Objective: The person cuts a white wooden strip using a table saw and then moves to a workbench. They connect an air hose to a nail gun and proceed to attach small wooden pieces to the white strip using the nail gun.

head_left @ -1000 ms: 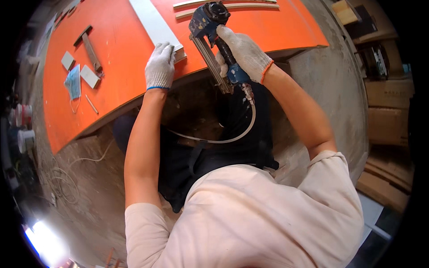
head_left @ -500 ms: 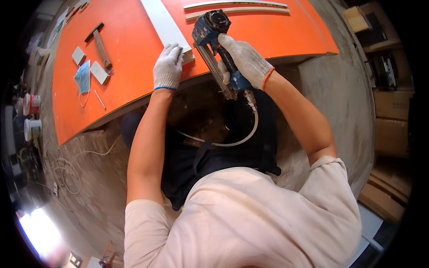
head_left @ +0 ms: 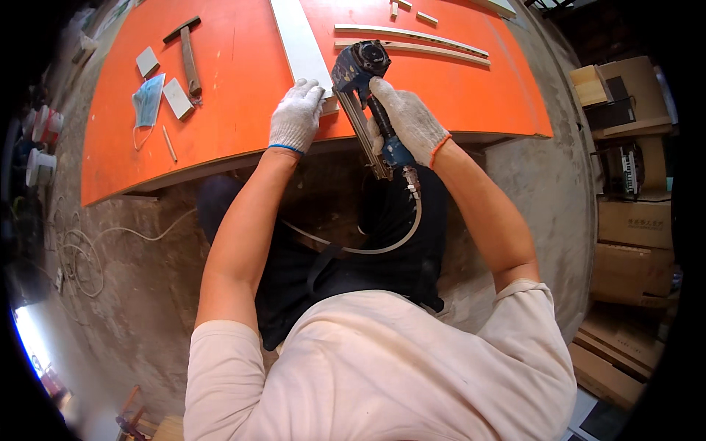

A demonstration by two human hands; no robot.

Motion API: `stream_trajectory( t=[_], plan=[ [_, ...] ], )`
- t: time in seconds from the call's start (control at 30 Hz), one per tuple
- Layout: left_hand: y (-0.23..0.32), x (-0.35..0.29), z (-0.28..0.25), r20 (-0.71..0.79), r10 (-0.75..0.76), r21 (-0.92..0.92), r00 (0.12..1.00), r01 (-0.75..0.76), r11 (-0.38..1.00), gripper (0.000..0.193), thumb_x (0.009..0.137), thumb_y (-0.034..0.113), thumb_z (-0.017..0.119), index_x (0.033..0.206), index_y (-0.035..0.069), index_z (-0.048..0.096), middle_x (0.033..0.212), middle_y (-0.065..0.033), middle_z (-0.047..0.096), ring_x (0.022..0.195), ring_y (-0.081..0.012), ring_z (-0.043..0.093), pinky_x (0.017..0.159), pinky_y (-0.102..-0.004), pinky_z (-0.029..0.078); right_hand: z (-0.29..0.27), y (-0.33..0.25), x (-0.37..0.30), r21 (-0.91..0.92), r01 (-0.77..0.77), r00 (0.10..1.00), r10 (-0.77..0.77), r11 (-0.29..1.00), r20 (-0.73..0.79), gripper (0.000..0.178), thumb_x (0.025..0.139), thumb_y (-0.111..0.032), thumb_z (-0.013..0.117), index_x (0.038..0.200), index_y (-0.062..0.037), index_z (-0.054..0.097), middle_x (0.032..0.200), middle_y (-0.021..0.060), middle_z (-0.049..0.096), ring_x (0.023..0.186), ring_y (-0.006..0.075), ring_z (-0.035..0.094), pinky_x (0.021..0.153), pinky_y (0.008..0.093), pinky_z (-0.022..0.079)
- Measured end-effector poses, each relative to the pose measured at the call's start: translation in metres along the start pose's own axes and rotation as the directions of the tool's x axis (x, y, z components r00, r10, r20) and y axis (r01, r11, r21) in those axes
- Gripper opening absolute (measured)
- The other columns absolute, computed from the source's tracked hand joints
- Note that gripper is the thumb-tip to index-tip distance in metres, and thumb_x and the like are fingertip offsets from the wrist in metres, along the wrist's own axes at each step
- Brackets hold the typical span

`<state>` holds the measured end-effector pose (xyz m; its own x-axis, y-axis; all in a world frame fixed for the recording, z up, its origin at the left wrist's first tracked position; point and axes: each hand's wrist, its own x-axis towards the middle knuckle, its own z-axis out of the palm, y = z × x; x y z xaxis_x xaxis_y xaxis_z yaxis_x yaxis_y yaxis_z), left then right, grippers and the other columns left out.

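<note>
A long white board (head_left: pixel 300 42) lies on the orange tabletop (head_left: pixel 235 66), its near end at the front edge. My left hand (head_left: pixel 296 115), in a white knit glove with a blue cuff, grips that end, its fingers closed over the top. In my gloved right hand (head_left: pixel 409 121), with an orange cuff, is a blue nail gun (head_left: pixel 397 151) held by its black handle. Its head rests close to the right of the board's end; I cannot tell if they touch. A pale air hose (head_left: pixel 401 245) runs from the handle's base and loops over my lap.
Two thin wood strips (head_left: pixel 415 48) lie right of the board, with short wood pieces (head_left: pixel 426 18) beyond. On the left are a hammer (head_left: pixel 190 59), a blue face mask (head_left: pixel 148 101), white blocks (head_left: pixel 178 99) and a pencil (head_left: pixel 170 144). Cardboard boxes (head_left: pixel 634 223) stand at right.
The whole view has shifted, so the table and its things appear displaced. The nail gun looks slightly closer to the board's end. Both hands keep their holds.
</note>
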<state>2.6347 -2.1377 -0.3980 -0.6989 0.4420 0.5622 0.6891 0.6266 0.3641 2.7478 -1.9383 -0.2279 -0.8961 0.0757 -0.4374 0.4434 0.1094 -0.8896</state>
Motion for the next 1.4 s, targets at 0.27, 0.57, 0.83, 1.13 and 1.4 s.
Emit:
stream_trajectory(
  t=[0.27,0.57,0.83,1.13,1.4],
  plan=[
    [-0.001,-0.001,0.002,-0.001,0.019,0.001,1.000,-0.019,1.000,0.028,0.100,0.013,0.071,0.127,0.005,0.072,0.139,-0.0134,0.073,0.134,-0.0358,0.066,0.113,-0.0457,0.056,0.003,-0.002,-0.001,-0.067,-0.017,1.000,0.016,0.998,-0.010,0.065,0.113,-0.056,0.048,0.095,0.0020,0.068,0.072,0.0102,0.070,0.058,0.0179,0.069,0.059,0.0313,0.056],
    [-0.002,-0.005,0.006,-0.025,-0.002,0.008,1.000,0.002,1.000,0.028,0.100,0.016,0.074,0.126,0.006,0.075,0.140,-0.0123,0.074,0.138,-0.0352,0.065,0.114,-0.0456,0.055,0.000,0.001,0.003,-0.157,0.050,0.999,-0.049,0.986,0.012,0.071,0.112,-0.064,0.048,0.085,-0.0013,0.068,0.069,0.0089,0.068,0.057,0.0185,0.067,0.061,0.0341,0.058],
    [0.015,-0.009,0.017,-0.088,-0.228,-0.202,0.970,0.206,0.957,0.033,0.097,0.018,0.079,0.128,0.007,0.079,0.143,-0.0120,0.074,0.145,-0.0348,0.061,0.119,-0.0451,0.051,0.004,0.001,0.004,-0.090,0.004,1.000,-0.007,0.996,-0.027,0.073,0.113,-0.065,0.044,0.091,-0.0006,0.069,0.066,0.0097,0.067,0.059,0.0193,0.068,0.065,0.0345,0.058],
    [0.007,-0.010,0.020,-0.095,-0.195,-0.213,0.976,0.171,0.962,0.031,0.095,0.013,0.078,0.125,0.009,0.080,0.143,-0.0093,0.074,0.145,-0.0344,0.061,0.121,-0.0450,0.050,0.003,0.002,0.002,-0.121,0.036,0.998,-0.041,0.992,-0.039,0.072,0.113,-0.064,0.047,0.084,-0.0017,0.069,0.067,0.0090,0.067,0.057,0.0196,0.068,0.063,0.0352,0.058],
    [0.006,-0.010,0.017,-0.072,-0.182,-0.207,0.981,0.164,0.965,0.032,0.096,0.013,0.077,0.128,0.010,0.079,0.145,-0.0089,0.073,0.146,-0.0344,0.060,0.122,-0.0453,0.049,0.010,-0.003,-0.002,-0.122,0.029,0.998,-0.036,0.992,-0.059,0.071,0.112,-0.063,0.048,0.086,-0.0006,0.069,0.067,0.0083,0.067,0.056,0.0181,0.067,0.060,0.0344,0.058]
  ],
)
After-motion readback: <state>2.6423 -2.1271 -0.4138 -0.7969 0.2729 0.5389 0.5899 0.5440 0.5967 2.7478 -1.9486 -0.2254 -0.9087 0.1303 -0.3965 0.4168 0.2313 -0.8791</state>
